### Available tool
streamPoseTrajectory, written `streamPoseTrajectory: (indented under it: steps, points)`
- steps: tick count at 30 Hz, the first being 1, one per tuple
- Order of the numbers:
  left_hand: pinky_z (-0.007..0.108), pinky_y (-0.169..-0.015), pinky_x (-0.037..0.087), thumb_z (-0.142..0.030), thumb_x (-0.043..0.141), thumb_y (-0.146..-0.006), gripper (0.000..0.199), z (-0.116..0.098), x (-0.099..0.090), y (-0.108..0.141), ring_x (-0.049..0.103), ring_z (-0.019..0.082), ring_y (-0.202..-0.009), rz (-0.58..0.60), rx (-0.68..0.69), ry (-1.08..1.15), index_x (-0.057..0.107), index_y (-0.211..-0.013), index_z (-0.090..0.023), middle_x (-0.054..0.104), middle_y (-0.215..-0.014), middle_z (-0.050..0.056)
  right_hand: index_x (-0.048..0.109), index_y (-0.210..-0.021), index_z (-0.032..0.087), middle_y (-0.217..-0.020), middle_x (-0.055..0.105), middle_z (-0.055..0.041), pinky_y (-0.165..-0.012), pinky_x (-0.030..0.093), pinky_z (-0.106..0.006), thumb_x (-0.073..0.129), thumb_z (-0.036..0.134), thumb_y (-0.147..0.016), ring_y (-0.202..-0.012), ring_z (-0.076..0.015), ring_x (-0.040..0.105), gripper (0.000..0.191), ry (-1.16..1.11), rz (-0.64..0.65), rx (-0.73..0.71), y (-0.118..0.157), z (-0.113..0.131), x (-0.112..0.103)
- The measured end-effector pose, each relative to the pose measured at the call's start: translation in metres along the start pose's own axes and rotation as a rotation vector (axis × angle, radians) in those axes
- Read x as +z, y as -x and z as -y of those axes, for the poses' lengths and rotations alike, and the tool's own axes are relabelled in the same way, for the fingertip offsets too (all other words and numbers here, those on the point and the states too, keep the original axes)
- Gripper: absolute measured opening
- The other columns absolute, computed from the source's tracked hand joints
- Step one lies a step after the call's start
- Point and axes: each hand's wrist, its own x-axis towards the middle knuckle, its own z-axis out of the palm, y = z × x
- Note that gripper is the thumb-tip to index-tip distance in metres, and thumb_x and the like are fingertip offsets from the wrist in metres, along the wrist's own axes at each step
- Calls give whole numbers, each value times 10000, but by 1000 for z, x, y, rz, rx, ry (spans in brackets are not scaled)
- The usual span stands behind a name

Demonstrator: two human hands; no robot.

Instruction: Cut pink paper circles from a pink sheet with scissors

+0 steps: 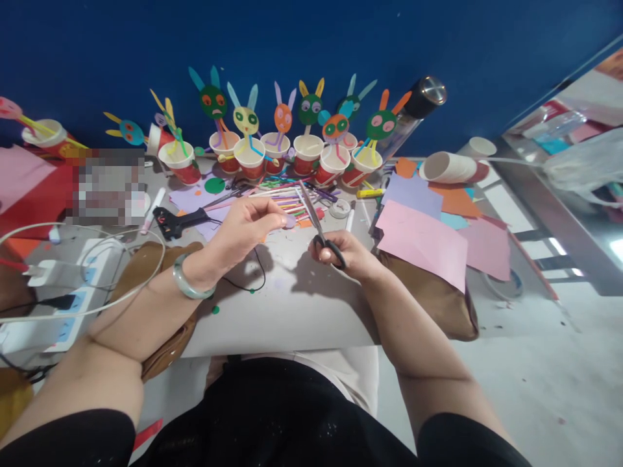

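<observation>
Between the thumb and fingertips of my left hand [250,224] is a small purple paper piece [291,222]. My right hand [348,253] grips a pair of scissors [316,220] by its black handles, the blades pointing up and away from me. The blades stand a little to the right of the purple piece and do not touch it. Both hands are above the grey table [292,318]. Behind them lies a heap of coloured sticks [280,191]. A black glue gun [180,222] rests left of my left hand.
Several red and white paper cups [249,162] with paper animal faces line the blue wall [311,39]. A bottle [413,107] leans at the back right. Coloured paper sheets [423,240] overlie a brown pouch [428,298] on the right. A power strip [80,292] with cables sits left.
</observation>
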Motion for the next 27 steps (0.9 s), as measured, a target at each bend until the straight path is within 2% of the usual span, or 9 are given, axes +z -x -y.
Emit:
streamPoseTrajectory:
  steps: [6,11,15,21,27]
  points:
    - [272,-697,477,-253,670,-752,144,7,8,1,593,125,-667,53,-61,-4,669,-630,-178,675,-659,1,629,-663,158,-606,532,8,-551,314,-258,788,553,-706,-589,-113,440,428,-50,-195,-49,-4,-6,4]
    - [266,-679,480,-266,667,-755,145,20,19,3,612,130,-686,89,-70,-57,690,-645,-175,692,-678,8,703,-745,155,-632,558,18,-567,308,-253,819,446,-665,-594,-100,426,324,-89,-300,-66,-7,-9,10]
    - [258,-629,468,-263,667,-756,158,24,25,4,582,119,-640,85,-60,-77,678,-626,-173,678,-656,8,691,-747,159,-622,547,33,-560,296,-247,838,441,-656,-583,-89,409,331,-83,-330,-67,-9,-11,12]
    - [258,-630,476,-233,659,-751,136,20,26,5,553,107,-601,98,-65,-74,649,-629,-174,628,-599,-15,663,-706,162,-637,579,24,-582,360,-247,880,428,-624,-601,-101,476,354,-135,-319,-114,-11,-11,16]
    - [253,-554,411,-262,645,-744,156,25,26,5,499,104,-571,106,-49,-122,658,-615,-176,604,-591,-9,629,-697,168,-646,596,21,-614,414,-254,887,466,-611,-634,-116,534,403,-149,-321,-88,-11,-9,20]
